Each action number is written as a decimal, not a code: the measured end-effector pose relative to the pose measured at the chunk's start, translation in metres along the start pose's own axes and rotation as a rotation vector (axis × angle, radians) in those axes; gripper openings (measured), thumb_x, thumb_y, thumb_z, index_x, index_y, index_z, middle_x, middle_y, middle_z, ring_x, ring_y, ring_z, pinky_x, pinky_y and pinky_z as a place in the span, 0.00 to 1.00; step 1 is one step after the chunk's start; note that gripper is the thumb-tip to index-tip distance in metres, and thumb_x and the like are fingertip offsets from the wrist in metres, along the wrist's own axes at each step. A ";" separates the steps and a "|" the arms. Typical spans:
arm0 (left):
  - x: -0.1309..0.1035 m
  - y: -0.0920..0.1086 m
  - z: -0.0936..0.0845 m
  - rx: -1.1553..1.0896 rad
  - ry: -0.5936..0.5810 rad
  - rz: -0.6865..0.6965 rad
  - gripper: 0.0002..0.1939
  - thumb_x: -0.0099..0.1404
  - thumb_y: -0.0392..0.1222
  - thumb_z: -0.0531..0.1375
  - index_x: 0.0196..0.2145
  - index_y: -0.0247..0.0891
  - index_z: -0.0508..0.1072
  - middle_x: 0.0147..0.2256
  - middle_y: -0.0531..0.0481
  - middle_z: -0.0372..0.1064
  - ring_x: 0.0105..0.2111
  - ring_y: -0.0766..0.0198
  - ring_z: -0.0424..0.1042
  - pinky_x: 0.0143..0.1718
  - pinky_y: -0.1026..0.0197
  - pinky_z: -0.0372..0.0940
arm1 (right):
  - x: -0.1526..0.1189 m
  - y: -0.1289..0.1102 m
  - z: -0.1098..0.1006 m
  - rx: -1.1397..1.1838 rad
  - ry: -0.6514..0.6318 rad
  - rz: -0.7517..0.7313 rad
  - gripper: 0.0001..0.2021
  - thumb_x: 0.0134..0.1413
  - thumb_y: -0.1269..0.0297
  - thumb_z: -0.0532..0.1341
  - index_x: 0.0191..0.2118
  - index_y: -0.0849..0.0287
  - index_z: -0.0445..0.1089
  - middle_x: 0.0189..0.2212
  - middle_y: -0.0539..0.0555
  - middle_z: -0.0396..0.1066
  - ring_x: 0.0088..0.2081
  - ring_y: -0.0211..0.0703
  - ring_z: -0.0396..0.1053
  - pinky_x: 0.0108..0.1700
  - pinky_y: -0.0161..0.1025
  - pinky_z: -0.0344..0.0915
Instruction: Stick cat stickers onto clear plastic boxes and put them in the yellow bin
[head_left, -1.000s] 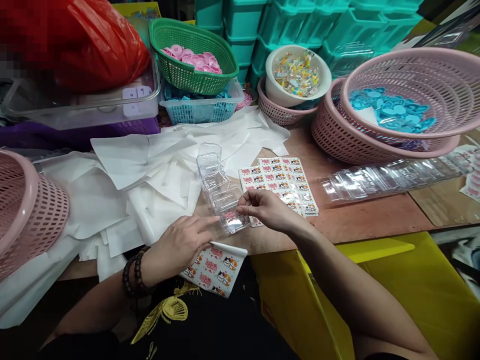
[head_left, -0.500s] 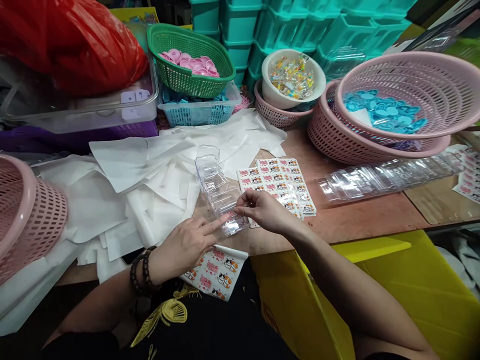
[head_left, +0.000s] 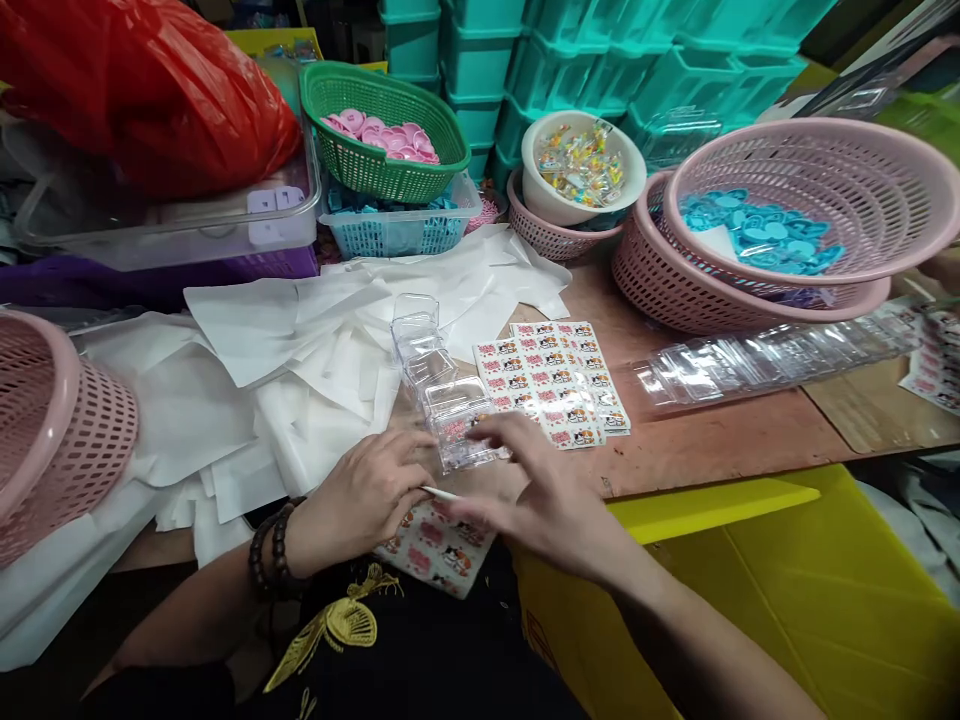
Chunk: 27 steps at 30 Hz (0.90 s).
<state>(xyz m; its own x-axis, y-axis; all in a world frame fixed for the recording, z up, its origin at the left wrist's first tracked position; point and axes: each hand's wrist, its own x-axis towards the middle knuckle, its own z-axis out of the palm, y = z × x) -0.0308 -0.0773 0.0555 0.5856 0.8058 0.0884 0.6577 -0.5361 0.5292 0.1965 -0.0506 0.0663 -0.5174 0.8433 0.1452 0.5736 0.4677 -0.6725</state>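
Note:
My left hand (head_left: 364, 490) is closed on the upper edge of a sticker sheet (head_left: 435, 555) printed with cats and pink lettering, which hangs over the table's front edge. Over that sheet my right hand (head_left: 551, 505) is spread, thumb apart from the fingers and slightly blurred; its thumb is close to the sheet's edge. Just beyond both hands lies a row of clear plastic cases (head_left: 427, 365), the nearest one bearing a pink-lettered sticker (head_left: 454, 430). Right of the cases is a pile of sticker sheets (head_left: 555, 375) with the same print.
White backing papers (head_left: 315, 330) cover the left of the table. More clear cases (head_left: 750, 365) lie in a row at right. Behind stand pink baskets (head_left: 637, 260), a green basket (head_left: 382, 180) of pink pieces and a white bowl (head_left: 532, 180) of small packets.
My right hand has left the nearest clear case and come down towards the sheet, its fingers opening. My left hand has drawn back from the case, index finger curled in.

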 end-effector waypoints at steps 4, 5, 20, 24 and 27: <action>0.000 0.000 -0.013 -0.359 -0.013 -0.181 0.09 0.64 0.37 0.64 0.42 0.37 0.78 0.33 0.49 0.76 0.31 0.63 0.74 0.32 0.62 0.71 | -0.010 -0.010 0.004 0.214 -0.202 0.111 0.02 0.58 0.69 0.63 0.36 0.57 0.69 0.33 0.52 0.74 0.34 0.42 0.72 0.37 0.38 0.68; 0.000 -0.001 -0.016 -0.465 -0.017 -0.249 0.11 0.62 0.39 0.66 0.44 0.38 0.78 0.33 0.50 0.77 0.30 0.64 0.75 0.30 0.64 0.71 | -0.010 -0.010 0.004 0.226 -0.216 0.167 0.02 0.59 0.70 0.62 0.35 0.57 0.68 0.30 0.51 0.74 0.32 0.40 0.71 0.35 0.37 0.67; 0.001 -0.014 0.016 -1.006 0.024 -0.487 0.19 0.54 0.48 0.72 0.40 0.34 0.80 0.31 0.47 0.79 0.29 0.64 0.76 0.32 0.64 0.71 | -0.008 -0.010 0.010 0.309 -0.010 0.211 0.08 0.59 0.58 0.62 0.33 0.56 0.74 0.29 0.51 0.76 0.32 0.42 0.73 0.38 0.40 0.68; 0.006 -0.014 0.028 -1.181 0.054 -0.590 0.21 0.54 0.55 0.70 0.30 0.32 0.79 0.27 0.49 0.77 0.26 0.66 0.73 0.30 0.64 0.69 | -0.017 0.001 0.023 0.028 0.195 -0.034 0.07 0.61 0.63 0.60 0.36 0.52 0.76 0.37 0.52 0.79 0.38 0.45 0.75 0.54 0.52 0.63; 0.009 -0.012 0.037 -1.328 0.028 -0.614 0.26 0.52 0.61 0.69 0.31 0.32 0.77 0.27 0.49 0.76 0.27 0.64 0.74 0.32 0.61 0.69 | -0.023 0.009 0.034 -0.263 0.285 -0.189 0.11 0.59 0.69 0.59 0.41 0.47 0.76 0.45 0.52 0.78 0.45 0.48 0.74 0.58 0.56 0.58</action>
<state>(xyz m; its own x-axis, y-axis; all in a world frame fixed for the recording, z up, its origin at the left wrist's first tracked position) -0.0161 -0.0725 0.0190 0.3611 0.8299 -0.4254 -0.1247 0.4950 0.8599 0.1922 -0.0748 0.0326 -0.4540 0.7586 0.4673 0.6473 0.6412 -0.4121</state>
